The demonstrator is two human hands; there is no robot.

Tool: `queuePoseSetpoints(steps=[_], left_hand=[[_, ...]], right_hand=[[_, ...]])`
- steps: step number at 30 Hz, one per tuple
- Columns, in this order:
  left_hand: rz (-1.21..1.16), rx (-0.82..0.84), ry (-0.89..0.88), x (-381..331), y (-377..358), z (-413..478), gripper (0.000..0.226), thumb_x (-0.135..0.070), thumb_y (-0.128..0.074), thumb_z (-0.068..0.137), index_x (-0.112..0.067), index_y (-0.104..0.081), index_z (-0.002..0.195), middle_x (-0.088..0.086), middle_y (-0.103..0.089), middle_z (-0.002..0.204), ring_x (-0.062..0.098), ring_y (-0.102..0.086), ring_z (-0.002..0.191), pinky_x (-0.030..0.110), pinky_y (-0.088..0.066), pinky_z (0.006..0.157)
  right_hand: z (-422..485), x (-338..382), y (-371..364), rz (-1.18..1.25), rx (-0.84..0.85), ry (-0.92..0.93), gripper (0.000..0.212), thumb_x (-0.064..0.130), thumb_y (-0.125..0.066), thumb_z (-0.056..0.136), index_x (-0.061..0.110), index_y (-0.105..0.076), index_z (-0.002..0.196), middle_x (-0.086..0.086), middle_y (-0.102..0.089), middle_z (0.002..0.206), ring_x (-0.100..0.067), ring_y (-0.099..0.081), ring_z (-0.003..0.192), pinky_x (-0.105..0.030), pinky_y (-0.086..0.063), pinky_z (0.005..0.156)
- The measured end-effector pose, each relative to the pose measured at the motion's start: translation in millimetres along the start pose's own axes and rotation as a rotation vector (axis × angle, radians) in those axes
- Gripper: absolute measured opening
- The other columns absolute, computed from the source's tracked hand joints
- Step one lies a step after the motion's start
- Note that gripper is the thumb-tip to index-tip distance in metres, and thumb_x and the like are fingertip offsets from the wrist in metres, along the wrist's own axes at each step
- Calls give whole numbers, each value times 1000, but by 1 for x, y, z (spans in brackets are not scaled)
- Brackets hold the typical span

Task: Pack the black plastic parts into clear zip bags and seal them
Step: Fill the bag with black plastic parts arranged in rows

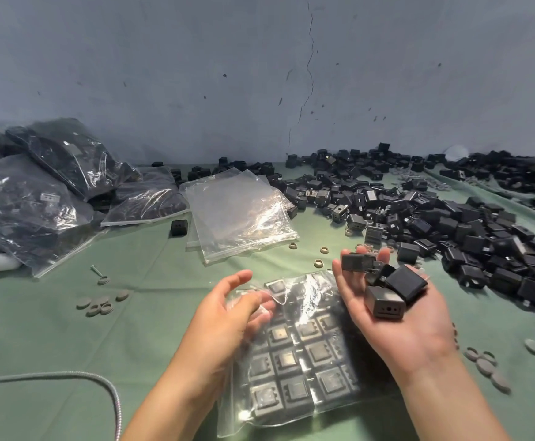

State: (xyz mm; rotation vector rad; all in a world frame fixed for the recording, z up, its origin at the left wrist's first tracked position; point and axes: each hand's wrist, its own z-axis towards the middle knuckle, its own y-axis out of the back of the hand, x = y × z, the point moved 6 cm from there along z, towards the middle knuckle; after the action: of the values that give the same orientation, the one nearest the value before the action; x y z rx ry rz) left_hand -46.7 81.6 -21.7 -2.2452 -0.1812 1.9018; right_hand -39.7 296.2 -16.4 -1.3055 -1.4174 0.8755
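Note:
A clear zip bag (307,361) lies flat on the green cloth in front of me, with rows of black plastic parts packed inside. My left hand (224,316) pinches the bag's upper left edge at its mouth; the fingers there are blurred. My right hand (412,332) hovers palm up over the bag's right side, and several loose black parts (387,300) rest on its palm and straight fingers. A big pile of loose black parts (450,218) spreads across the right side of the table.
A stack of empty clear bags (237,211) lies behind the work spot. Filled bags (37,192) are heaped at the left. Small beige rings (318,263), grey discs (100,303), more discs (485,364) and a braided cable (68,375) lie around.

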Motion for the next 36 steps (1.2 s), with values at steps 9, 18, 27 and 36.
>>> queuePoseSetpoints(steps=[9,18,27,36], left_hand=[[345,-325,-173,-18,28,-9,18,-19,-54,99,-24,-62,115,2,-71,102,1,-69,76,24,-51,68],[666,-74,-568,-40,-38,-45,21,-44,-53,95,-49,-54,115,-23,-58,99,-7,-60,88,7,-47,71],[565,-38,-387,-22,-29,-43,19,-43,-65,89,-42,-59,107,-13,-66,98,3,-64,85,28,-53,80],[-53,-385,-161,-21,63,-35,26,-5,-59,96,-21,-61,117,14,-67,106,16,-71,77,26,-58,68]], right_hand=[[0,-8,-3,-2,17,-42,26,29,-45,100,16,-67,106,-16,-70,113,-40,-69,104,-59,-52,94],[-10,-55,-14,-93,71,-216,26,33,-46,95,18,-66,104,-13,-69,110,-38,-65,113,-54,-43,106],[-29,-80,-13,-146,154,-309,25,31,-50,91,16,-69,98,-17,-70,116,-35,-69,104,-55,-51,94],[-28,-50,-11,5,82,-215,26,26,-53,89,14,-69,104,-12,-68,116,-36,-69,104,-54,-51,97]])
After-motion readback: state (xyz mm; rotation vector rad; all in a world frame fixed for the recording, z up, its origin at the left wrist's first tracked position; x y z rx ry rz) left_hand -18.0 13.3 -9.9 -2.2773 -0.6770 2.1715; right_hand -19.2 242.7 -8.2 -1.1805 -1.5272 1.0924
